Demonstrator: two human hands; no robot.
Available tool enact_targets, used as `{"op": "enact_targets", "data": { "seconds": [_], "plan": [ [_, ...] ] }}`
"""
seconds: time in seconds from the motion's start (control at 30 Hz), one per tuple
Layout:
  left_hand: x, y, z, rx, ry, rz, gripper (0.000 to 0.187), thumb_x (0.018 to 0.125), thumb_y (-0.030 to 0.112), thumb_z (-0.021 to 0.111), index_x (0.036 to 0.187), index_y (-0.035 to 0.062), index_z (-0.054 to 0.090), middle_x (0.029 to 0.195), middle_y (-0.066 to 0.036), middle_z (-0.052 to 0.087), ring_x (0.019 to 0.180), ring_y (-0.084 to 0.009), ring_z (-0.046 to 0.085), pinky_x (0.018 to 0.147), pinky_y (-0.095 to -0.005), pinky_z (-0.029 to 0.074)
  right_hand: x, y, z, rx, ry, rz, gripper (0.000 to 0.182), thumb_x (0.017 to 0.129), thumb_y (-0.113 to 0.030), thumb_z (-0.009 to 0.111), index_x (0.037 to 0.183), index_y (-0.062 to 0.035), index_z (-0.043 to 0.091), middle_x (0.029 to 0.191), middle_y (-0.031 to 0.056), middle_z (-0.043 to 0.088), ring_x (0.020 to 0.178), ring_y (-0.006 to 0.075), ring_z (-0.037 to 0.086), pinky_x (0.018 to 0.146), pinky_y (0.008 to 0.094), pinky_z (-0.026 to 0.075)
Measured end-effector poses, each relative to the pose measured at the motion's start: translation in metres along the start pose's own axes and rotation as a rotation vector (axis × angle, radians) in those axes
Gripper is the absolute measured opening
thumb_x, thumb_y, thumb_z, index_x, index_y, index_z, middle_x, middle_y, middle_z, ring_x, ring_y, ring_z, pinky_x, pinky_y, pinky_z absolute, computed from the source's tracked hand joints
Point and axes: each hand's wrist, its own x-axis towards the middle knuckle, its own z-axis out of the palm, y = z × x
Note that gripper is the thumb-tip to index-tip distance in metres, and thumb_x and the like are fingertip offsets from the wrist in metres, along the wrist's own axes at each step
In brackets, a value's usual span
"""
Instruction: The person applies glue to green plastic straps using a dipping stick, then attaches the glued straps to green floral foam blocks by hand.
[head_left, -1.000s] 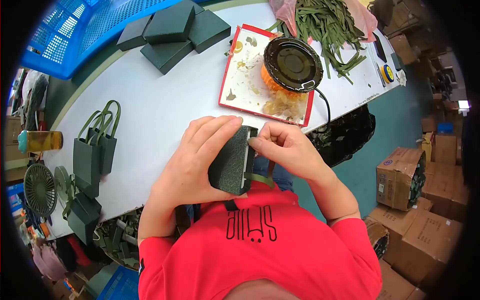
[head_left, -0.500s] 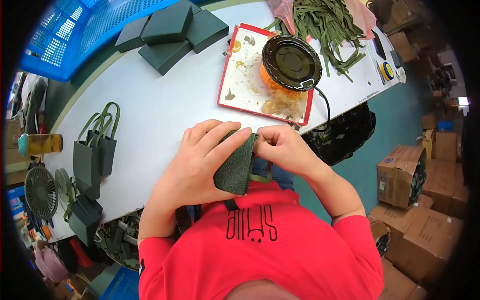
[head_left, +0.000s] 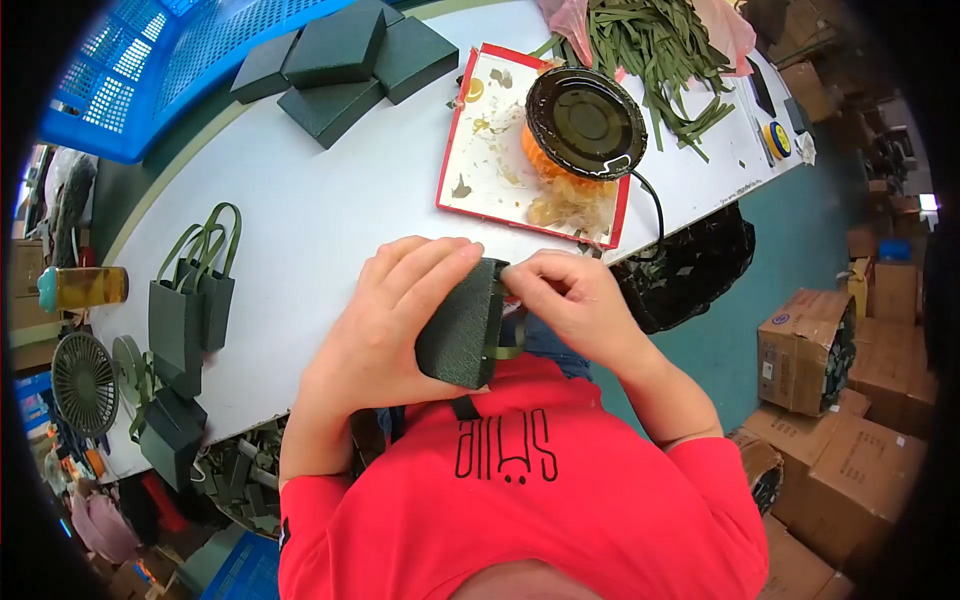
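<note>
My left hand (head_left: 375, 330) is wrapped round a dark green, textured paper gift bag (head_left: 455, 335), box-shaped and tilted above the table's front edge. A green ribbon strap (head_left: 512, 350) curves from the bag's right side up toward my right hand (head_left: 570, 300). At the upper right edge of the bag, my right thumb and fingers pinch together on what looks like the strap's end; the fingers partly cover it. Finished-looking bags with ribbon handles (head_left: 178, 325) stand to the left, and another green bag (head_left: 172, 435) lies at the table's left edge.
A round black-topped heater pot (head_left: 585, 120) sits on a red-rimmed, glue-stained tray (head_left: 470, 150), its cable looping right. Behind are stacked green boxes (head_left: 335, 45), a blue crate (head_left: 120, 110) and a ribbon pile (head_left: 655, 50). A bottle (head_left: 85, 288) and fan (head_left: 84, 375) stand left; cartons (head_left: 800, 350) right.
The bag has turned slightly, showing more of its right side. My right hand has shifted slightly and its fingers have loosened from a tighter curl, still at the bag's edge.
</note>
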Motion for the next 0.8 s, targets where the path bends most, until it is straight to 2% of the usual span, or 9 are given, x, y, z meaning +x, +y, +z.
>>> {"op": "enact_targets", "data": {
  "seconds": [0.13,0.17,0.27,0.4,0.5,0.57,0.67,0.7,0.8],
  "plan": [
    [0.001,0.005,0.001,0.088,-0.068,0.015,0.102,0.052,0.028,0.094,0.140,0.0029,0.050,0.138,-0.016,0.054,0.123,-0.0390,0.051,0.104,-0.0492,0.042,0.005,0.006,0.005,-0.104,-0.044,0.019,0.030,0.095,-0.021,0.067,0.080,0.0052,0.068,0.064,0.0031,0.061,0.058,0.0060,0.050,0.053,0.0285,0.042],
    [0.002,0.005,0.001,0.129,-0.085,0.026,0.104,0.050,0.028,0.095,0.140,0.0014,0.049,0.138,-0.017,0.054,0.123,-0.0402,0.051,0.104,-0.0493,0.043,0.006,0.003,0.002,-0.104,-0.070,0.044,0.033,0.096,-0.021,0.065,0.076,0.0054,0.067,0.063,0.0048,0.061,0.060,0.0059,0.054,0.054,0.0273,0.044],
    [0.000,0.001,0.007,0.101,-0.056,-0.015,0.096,0.056,0.028,0.090,0.140,0.0059,0.051,0.137,-0.012,0.054,0.123,-0.0366,0.051,0.103,-0.0482,0.041,0.006,0.006,0.003,-0.040,-0.074,0.093,0.029,0.097,-0.021,0.064,0.085,0.0041,0.071,0.073,0.0049,0.067,0.069,0.0065,0.061,0.061,0.0255,0.048],
    [-0.003,-0.008,0.003,0.030,0.065,-0.029,0.101,0.053,0.027,0.093,0.142,0.0051,0.049,0.136,-0.014,0.054,0.122,-0.0383,0.050,0.103,-0.0483,0.043,0.002,0.016,-0.010,0.099,0.145,-0.020,0.025,0.099,-0.019,0.062,0.106,0.0017,0.074,0.098,0.0058,0.074,0.088,0.0082,0.064,0.074,0.0247,0.051],
    [-0.008,-0.013,-0.002,0.042,0.096,-0.065,0.112,0.049,0.030,0.098,0.143,0.0021,0.045,0.137,-0.018,0.053,0.126,-0.0382,0.049,0.106,-0.0460,0.041,-0.005,0.014,-0.012,0.079,0.330,-0.127,0.016,0.096,-0.011,0.067,0.103,0.0022,0.074,0.097,0.0057,0.073,0.085,0.0075,0.063,0.072,0.0220,0.049],
    [-0.009,-0.015,-0.002,0.042,0.116,-0.057,0.112,0.049,0.030,0.098,0.144,0.0021,0.044,0.137,-0.018,0.053,0.125,-0.0383,0.049,0.106,-0.0459,0.041,-0.011,0.014,-0.009,0.035,0.294,-0.235,0.013,0.093,-0.006,0.070,0.101,0.0021,0.074,0.097,0.0055,0.072,0.084,0.0070,0.063,0.072,0.0205,0.048],
    [-0.008,-0.013,-0.003,0.038,0.139,-0.046,0.107,0.051,0.028,0.096,0.142,0.0035,0.047,0.137,-0.016,0.053,0.124,-0.0392,0.050,0.105,-0.0472,0.042,-0.018,0.004,0.003,0.079,0.124,-0.139,0.011,0.090,-0.004,0.072,0.099,0.0020,0.074,0.094,0.0041,0.070,0.080,0.0059,0.061,0.069,0.0194,0.047],
    [-0.007,-0.012,-0.002,0.035,0.147,-0.040,0.104,0.052,0.026,0.095,0.142,0.0041,0.048,0.137,-0.016,0.054,0.123,-0.0396,0.050,0.104,-0.0479,0.043,-0.019,0.002,0.004,0.030,0.044,-0.059,0.008,0.094,-0.002,0.066,0.097,0.0036,0.071,0.094,0.0053,0.068,0.084,0.0096,0.062,0.074,0.0240,0.049],
    [-0.005,-0.010,-0.002,0.062,0.123,-0.026,0.101,0.053,0.028,0.094,0.141,0.0046,0.050,0.137,-0.014,0.054,0.124,-0.0381,0.050,0.105,-0.0478,0.042,-0.012,-0.008,0.012,0.001,-0.071,0.009,0.010,0.095,-0.006,0.065,0.095,0.0025,0.070,0.091,0.0036,0.067,0.081,0.0091,0.060,0.073,0.0231,0.048]
  ]
}}
